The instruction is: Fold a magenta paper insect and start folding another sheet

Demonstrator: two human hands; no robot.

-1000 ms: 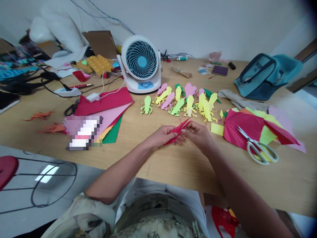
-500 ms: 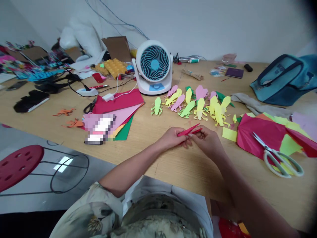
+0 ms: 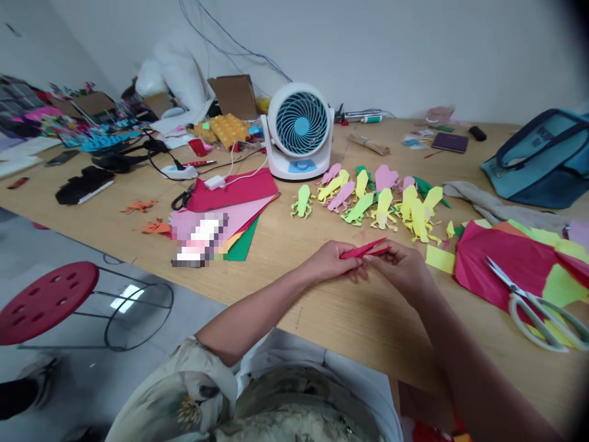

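My left hand (image 3: 332,261) and my right hand (image 3: 401,268) meet just above the wooden table (image 3: 322,313), both pinching a narrow folded piece of red paper (image 3: 365,250). Its thin pointed end sticks out to the upper right between my fingers. Beyond my hands lies a cluster of folded paper insects (image 3: 372,199) in yellow, green and pink.
A white and blue desk fan (image 3: 299,130) stands behind the insects. Coloured paper sheets (image 3: 230,205) lie at left, red and yellow scraps (image 3: 510,258) with scissors (image 3: 538,307) at right. A blue bag (image 3: 543,161) sits far right. A red stool (image 3: 43,301) stands left of the table.
The view has swung left, shifting everything rightward in the picture. My hands stay together on the red paper, which now lies flatter between my fingers.
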